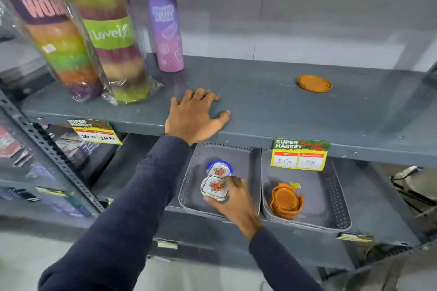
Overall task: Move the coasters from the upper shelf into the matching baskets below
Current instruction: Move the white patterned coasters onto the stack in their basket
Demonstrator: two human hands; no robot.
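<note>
1. A stack of white floral coasters (214,188) is gripped by the right hand (233,198), fingers curled over the stack's right and near edges, inside the left basket (253,172) on the lower shelf (378,231).
2. Whether the stack is resting on the basket floor or held just above it cannot be told.
3. The left hand (194,117) is laid flat, palm down, fingers spread, on the front edge of the upper shelf (260,92); nothing is held in it.
4. Behind the gripped stack, a second floral coaster with a blue rim (218,168) is seen in the same basket, touching or just overlapped by the stack.
5. The right basket (340,201) is set just beside the left one; orange coasters (286,199) are piled in its near-left part, some leaning on edge.
6. A low stack of orange coasters (314,83) is left on the upper shelf, well to the right of the left hand.
7. On the upper shelf's left part, a purple water bottle (166,30) is stood upright; two wrapped multicoloured rolls (94,38) are tilted beside it.
8. Price tags (299,156) are clipped to the upper shelf's front lip; one hangs over the right basket's rear.
9. Both arms are covered by dark blue sleeves (132,196).
</note>
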